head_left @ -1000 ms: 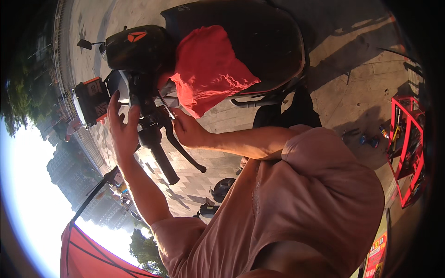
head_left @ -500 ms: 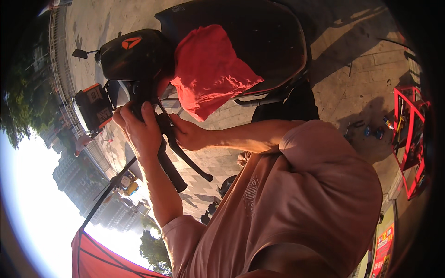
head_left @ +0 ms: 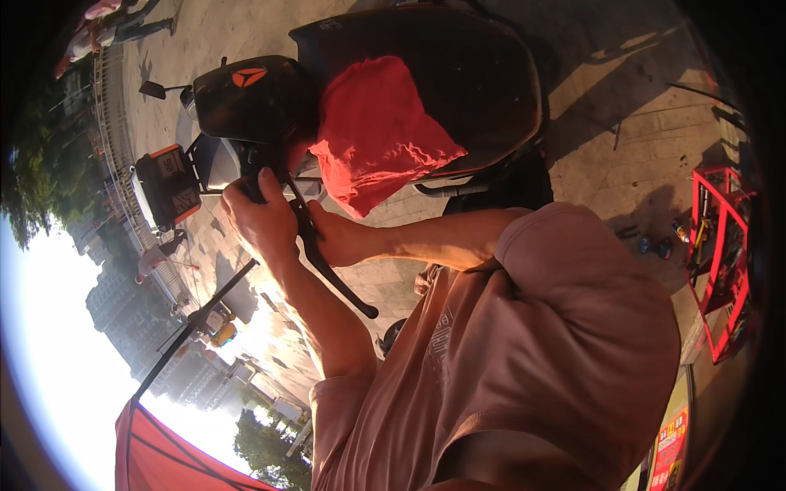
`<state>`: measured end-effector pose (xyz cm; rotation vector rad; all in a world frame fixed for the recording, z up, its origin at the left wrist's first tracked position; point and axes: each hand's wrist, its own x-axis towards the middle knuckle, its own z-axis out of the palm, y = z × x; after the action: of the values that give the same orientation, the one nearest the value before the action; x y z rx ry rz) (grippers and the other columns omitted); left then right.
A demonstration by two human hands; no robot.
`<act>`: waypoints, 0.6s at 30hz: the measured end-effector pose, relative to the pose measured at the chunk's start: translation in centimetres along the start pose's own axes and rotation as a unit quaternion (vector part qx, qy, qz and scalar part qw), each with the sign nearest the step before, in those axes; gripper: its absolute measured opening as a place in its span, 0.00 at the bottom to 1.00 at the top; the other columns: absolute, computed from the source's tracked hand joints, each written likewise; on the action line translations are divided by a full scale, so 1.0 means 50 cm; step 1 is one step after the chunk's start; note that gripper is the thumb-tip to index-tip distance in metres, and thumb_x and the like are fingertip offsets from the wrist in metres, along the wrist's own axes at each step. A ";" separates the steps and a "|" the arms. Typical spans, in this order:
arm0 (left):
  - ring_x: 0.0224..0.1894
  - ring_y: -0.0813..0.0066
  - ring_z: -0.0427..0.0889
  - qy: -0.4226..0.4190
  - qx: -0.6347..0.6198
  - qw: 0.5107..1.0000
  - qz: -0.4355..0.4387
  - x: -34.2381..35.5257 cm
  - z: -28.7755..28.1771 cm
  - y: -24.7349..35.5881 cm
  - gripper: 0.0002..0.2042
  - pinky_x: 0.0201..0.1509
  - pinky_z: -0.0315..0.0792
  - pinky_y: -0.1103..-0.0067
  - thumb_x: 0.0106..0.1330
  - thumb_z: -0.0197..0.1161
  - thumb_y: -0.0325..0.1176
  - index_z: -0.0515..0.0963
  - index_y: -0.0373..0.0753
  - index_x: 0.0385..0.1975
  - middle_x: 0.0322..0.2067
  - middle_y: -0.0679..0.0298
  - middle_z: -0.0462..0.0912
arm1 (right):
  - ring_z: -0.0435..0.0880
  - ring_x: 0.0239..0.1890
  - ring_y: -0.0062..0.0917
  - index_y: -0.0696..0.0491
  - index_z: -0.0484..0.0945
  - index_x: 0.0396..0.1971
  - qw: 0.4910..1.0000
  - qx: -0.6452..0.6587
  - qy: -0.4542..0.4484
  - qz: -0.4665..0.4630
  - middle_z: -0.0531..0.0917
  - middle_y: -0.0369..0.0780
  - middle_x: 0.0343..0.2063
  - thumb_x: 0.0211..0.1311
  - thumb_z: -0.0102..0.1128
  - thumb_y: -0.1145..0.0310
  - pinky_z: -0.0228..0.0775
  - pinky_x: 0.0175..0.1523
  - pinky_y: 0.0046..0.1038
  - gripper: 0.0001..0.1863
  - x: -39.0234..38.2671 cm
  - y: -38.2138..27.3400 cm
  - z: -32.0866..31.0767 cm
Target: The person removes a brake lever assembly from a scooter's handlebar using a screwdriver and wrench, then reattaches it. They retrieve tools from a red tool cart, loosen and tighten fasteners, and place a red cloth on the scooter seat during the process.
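A dark scooter (head_left: 458, 90) stands before me, with a red cloth (head_left: 372, 127) draped over its bodywork. My left hand (head_left: 266, 217) is closed around the handlebar next to the base of a black brake lever (head_left: 348, 295), its thumb pointing up. Beside it, my right hand (head_left: 340, 236) is closed at the lever's base. The lever crosses in front of its fingers and hides their tips. The lever's free end points toward my body. My left forearm covers the handlebar grip.
A scooter mirror (head_left: 152, 89) sticks out at upper left. A dark case with orange edges (head_left: 170, 188) lies beyond the handlebar. At far right stands a red metal rack (head_left: 720, 262) with small items near it. A red canopy (head_left: 176, 450) fills the lower left.
The view has shifted slightly. My left hand has moved a little toward the right hand, and its forearm now covers the grip that showed before. The right hand stays at the lever.
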<state>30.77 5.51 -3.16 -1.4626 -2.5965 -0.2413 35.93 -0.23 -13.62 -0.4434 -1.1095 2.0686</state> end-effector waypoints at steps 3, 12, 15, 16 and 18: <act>0.42 0.49 0.74 0.006 -0.005 1.000 0.021 0.001 0.004 -0.006 0.17 0.46 0.68 0.62 0.60 0.62 0.43 0.71 0.34 0.37 0.40 0.50 0.72 | 0.80 0.33 0.41 0.64 0.57 0.39 1.000 -0.016 -0.007 -0.002 0.76 0.53 0.30 0.60 0.49 0.75 0.70 0.35 0.36 0.14 0.000 0.023 0.004; 0.43 0.48 0.72 0.006 -0.017 1.000 0.022 0.001 0.007 -0.014 0.16 0.47 0.66 0.61 0.60 0.62 0.41 0.70 0.34 0.35 0.39 0.49 0.72 | 0.79 0.35 0.43 0.65 0.57 0.39 0.998 -0.024 -0.002 -0.056 0.76 0.54 0.32 0.59 0.50 0.74 0.70 0.36 0.37 0.15 0.010 0.035 0.004; 0.43 0.47 0.73 0.009 -0.008 0.999 0.038 0.002 0.006 -0.015 0.15 0.47 0.67 0.61 0.60 0.63 0.40 0.70 0.34 0.35 0.39 0.48 0.72 | 0.79 0.36 0.43 0.65 0.57 0.39 0.998 -0.019 -0.010 -0.051 0.76 0.55 0.32 0.59 0.50 0.75 0.70 0.36 0.37 0.15 0.004 0.028 -0.002; 0.42 0.47 0.73 0.011 -0.002 0.999 0.042 0.001 0.005 -0.016 0.15 0.47 0.67 0.61 0.60 0.63 0.40 0.70 0.34 0.35 0.39 0.48 0.72 | 0.79 0.36 0.43 0.65 0.57 0.39 0.999 -0.023 -0.018 -0.018 0.76 0.55 0.33 0.59 0.49 0.75 0.70 0.37 0.37 0.15 0.003 0.028 -0.003; 0.42 0.47 0.73 0.011 -0.012 0.999 0.037 0.000 0.006 -0.015 0.15 0.46 0.67 0.61 0.60 0.62 0.40 0.70 0.34 0.36 0.39 0.49 0.72 | 0.79 0.36 0.43 0.65 0.57 0.40 1.000 -0.003 -0.014 -0.022 0.76 0.55 0.33 0.59 0.49 0.75 0.70 0.37 0.37 0.15 0.001 0.032 0.000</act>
<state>30.11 5.20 -3.50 -1.5514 -2.5253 -0.2801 35.19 -0.77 -14.95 -0.3902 -1.1321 2.0388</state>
